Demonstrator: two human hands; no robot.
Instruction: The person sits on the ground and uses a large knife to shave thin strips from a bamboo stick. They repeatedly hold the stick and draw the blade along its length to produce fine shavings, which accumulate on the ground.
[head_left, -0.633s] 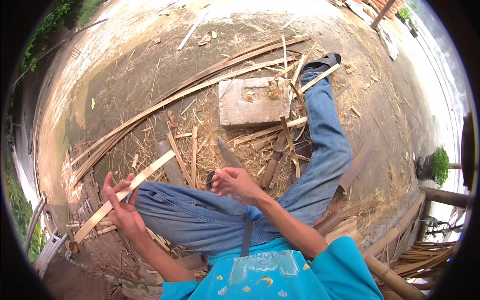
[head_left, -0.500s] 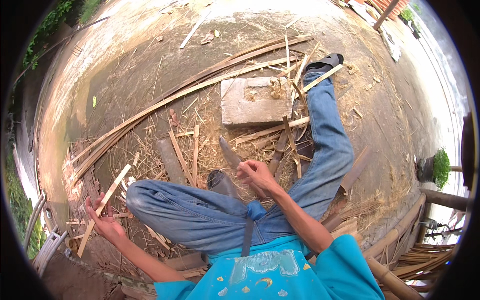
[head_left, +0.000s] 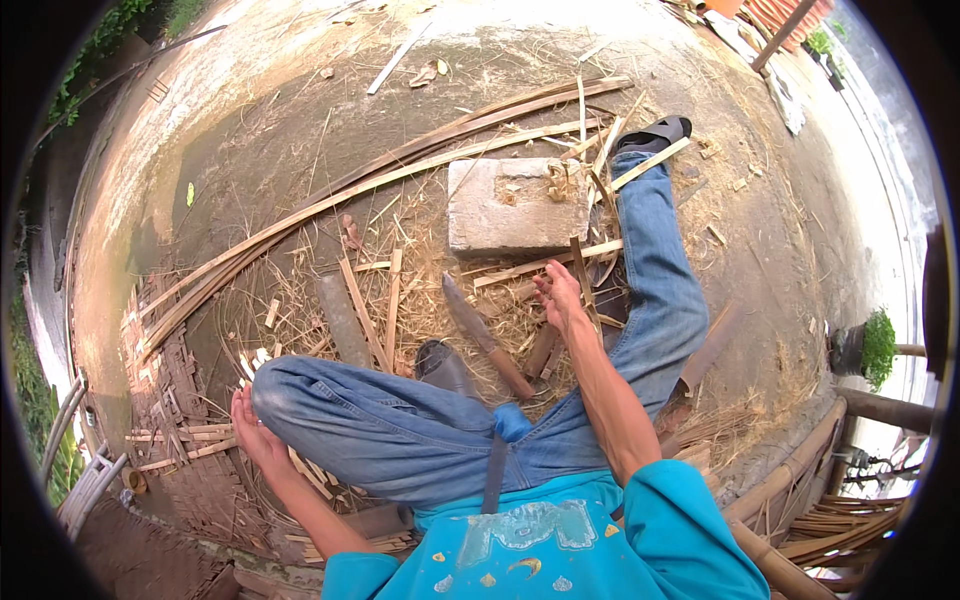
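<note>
Beside my bent left knee is my left hand (head_left: 260,435), its fingers stretched upward and partly hidden by the jeans, with no strip visible in it. Pale bamboo pieces (head_left: 262,358) lie just beyond those fingers. My right hand (head_left: 560,295) reaches forward between my legs, open and empty, near a dark upright strip (head_left: 581,270) and a pale split strip (head_left: 545,263). On the shavings between my legs rests a knife (head_left: 485,335), its wooden handle toward me and its blade pointing away. A whitish stone block (head_left: 518,222) stands just beyond the right hand.
Long bamboo strips (head_left: 390,165) run from far centre to the left. A flat dark slat (head_left: 343,318) and short strips (head_left: 394,308) lie left of the knife. Woven matting (head_left: 165,385) covers the left ground. Bamboo poles (head_left: 790,470) border the right side, near a potted plant (head_left: 878,348).
The pale strip has left my left hand, which moved right toward the knee. My right hand let go of the knife, now on the ground, and reached forward and right.
</note>
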